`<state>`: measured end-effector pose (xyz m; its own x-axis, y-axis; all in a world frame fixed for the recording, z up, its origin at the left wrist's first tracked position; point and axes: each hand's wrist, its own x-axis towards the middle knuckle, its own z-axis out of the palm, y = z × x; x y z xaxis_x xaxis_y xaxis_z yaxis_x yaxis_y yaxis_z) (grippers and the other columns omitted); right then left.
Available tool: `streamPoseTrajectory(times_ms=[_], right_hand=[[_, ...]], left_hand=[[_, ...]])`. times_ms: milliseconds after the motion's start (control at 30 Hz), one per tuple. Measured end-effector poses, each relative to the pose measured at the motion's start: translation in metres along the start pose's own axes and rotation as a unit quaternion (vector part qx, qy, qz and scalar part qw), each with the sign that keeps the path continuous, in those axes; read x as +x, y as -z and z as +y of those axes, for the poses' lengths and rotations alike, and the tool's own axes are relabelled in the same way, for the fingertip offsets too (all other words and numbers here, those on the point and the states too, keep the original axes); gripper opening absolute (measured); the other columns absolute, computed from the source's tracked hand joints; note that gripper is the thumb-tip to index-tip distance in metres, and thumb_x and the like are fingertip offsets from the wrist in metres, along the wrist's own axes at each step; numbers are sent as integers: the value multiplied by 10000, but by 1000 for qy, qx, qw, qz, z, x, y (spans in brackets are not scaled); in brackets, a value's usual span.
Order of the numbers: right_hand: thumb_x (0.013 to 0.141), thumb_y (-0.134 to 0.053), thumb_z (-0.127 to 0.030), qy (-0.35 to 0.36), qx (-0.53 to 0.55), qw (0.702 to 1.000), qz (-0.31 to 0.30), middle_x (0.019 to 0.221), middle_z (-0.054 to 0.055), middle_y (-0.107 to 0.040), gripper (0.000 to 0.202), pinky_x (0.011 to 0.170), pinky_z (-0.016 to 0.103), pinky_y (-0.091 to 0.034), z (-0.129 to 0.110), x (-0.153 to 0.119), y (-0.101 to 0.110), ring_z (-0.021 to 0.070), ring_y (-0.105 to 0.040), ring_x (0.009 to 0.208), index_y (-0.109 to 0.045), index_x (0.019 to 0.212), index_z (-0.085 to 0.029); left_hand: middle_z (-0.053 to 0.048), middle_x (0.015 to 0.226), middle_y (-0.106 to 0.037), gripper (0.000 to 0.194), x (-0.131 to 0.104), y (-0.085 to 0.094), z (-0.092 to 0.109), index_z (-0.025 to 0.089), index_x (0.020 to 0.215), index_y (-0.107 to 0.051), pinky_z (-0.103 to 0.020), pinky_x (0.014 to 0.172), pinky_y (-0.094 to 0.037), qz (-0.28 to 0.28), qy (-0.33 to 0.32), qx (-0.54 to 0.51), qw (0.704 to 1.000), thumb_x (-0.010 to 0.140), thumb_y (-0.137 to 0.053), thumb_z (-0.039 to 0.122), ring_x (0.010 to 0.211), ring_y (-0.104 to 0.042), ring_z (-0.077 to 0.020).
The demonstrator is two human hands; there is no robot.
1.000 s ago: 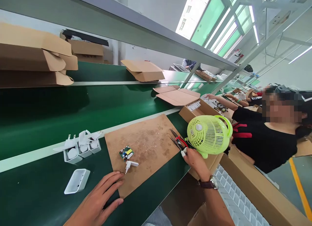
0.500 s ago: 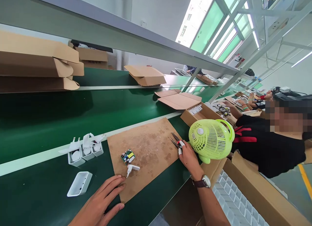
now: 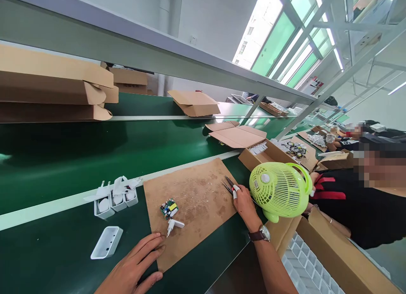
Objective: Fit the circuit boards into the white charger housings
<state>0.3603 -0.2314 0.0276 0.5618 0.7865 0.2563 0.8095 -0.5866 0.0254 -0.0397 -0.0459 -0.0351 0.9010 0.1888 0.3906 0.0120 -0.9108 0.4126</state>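
My left hand lies flat, fingers spread, its fingertips on the lower left edge of a brown cardboard sheet. Close to those fingertips is a white plug piece with metal pins. Just above it sits a small green circuit board with a yellow part. At the sheet's right edge my right hand, white covers on its fingertips, is closed at the handles of red-handled pliers. Tweezers lie alongside. A white open case and several white housings with plugs stand to the left.
A lime-green fan stands right of my right hand. Behind it is an open carton with white parts. Below, a box holds white dividers. A co-worker sits at the right. Folded cartons lie back left.
The view has shifted slightly, so the scene sits a little lower and further right. My hands keep their places. The co-worker's arm has drawn back from the parts to beside the fan.
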Motion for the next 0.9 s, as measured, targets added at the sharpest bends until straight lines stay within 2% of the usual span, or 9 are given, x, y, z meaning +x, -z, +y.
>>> streamPoseTrajectory(times_ms=[100, 233, 367, 500, 600, 667, 767, 833, 900], right_hand=[[918, -415, -37, 1, 5, 1000, 6, 1171, 170, -687, 398, 962, 443, -556, -6, 3, 2, 292, -648, 1053, -698, 1182, -133], [921, -470, -88, 31, 24, 999, 28, 1312, 171, -647, 405, 1066, 506, -512, -15, 5, 5, 321, -573, 1243, -679, 1261, -159], [854, -491, -59, 36, 24, 999, 7, 1391, 184, -619, 441, 1092, 524, -495, -17, 7, 2, 334, -548, 1310, -692, 1237, -146], [861, -515, -100, 43, 50, 998, 10, 1379, 211, -630, 390, 1088, 542, -490, -26, 16, 0, 358, -568, 1306, -700, 1204, -124], [895, -530, -152, 107, 121, 987, -5, 1303, 173, -682, 391, 1039, 488, -522, -60, 25, 9, 326, -631, 1223, -671, 1259, -153], [950, -521, -200, 154, 164, 973, -52, 1191, 123, -728, 358, 946, 414, -551, -96, 30, 19, 278, -688, 1095, -657, 1281, -202], [993, -553, -289, 203, 156, 956, -146, 1003, 67, -749, 221, 774, 331, -526, -153, 32, 34, 230, -708, 882, -685, 1165, -248], [971, -599, -296, 225, 118, 949, -187, 943, 67, -741, 131, 705, 315, -485, -182, 32, 37, 230, -695, 815, -693, 1041, -237], [917, -664, -265, 244, 97, 946, -188, 940, 86, -737, 79, 687, 310, -461, -202, 32, 35, 244, -690, 814, -686, 977, -218]], left_hand=[[-21, 1457, -659, 423, 1, 1, 0, 351, 1378, -646, -273, 983, -637, 3, 0, -3, 1000, 965, -681, 436, 1337, -641, -256], [-23, 1423, -684, 406, 5, 5, 1, 357, 1359, -662, -264, 959, -647, 5, -4, -10, 1000, 960, -689, 423, 1300, -667, -256], [-56, 1421, -682, 358, 11, 15, 8, 316, 1319, -682, -318, 996, -640, -21, 7, -17, 1000, 971, -678, 399, 1313, -657, -277], [-93, 1415, -675, 363, 17, 27, 19, 288, 1333, -654, -386, 1049, -616, -43, 36, -56, 997, 974, -674, 340, 1360, -618, -288], [-113, 1386, -683, 373, 19, 32, 24, 267, 1331, -642, -407, 1060, -609, -38, 34, -73, 996, 965, -688, 323, 1357, -617, -292], [-123, 1354, -698, 337, 18, 37, 24, 245, 1310, -642, -410, 1055, -609, -1, 16, -61, 998, 979, -668, 303, 1308, -652, -280], [-131, 1283, -722, 313, 17, 54, 19, 234, 1294, -635, -440, 1015, -616, 128, 7, 1, 992, 983, -660, 250, 1176, -708, -265], [-128, 1254, -721, 349, 14, 72, 14, 241, 1306, -621, -470, 991, -612, 209, 32, 52, 976, 964, -691, 240, 1127, -710, -267], [-123, 1264, -705, 396, 9, 90, 8, 248, 1332, -602, -492, 1015, -591, 238, 78, 80, 965, 952, -713, 259, 1149, -689, -271]])
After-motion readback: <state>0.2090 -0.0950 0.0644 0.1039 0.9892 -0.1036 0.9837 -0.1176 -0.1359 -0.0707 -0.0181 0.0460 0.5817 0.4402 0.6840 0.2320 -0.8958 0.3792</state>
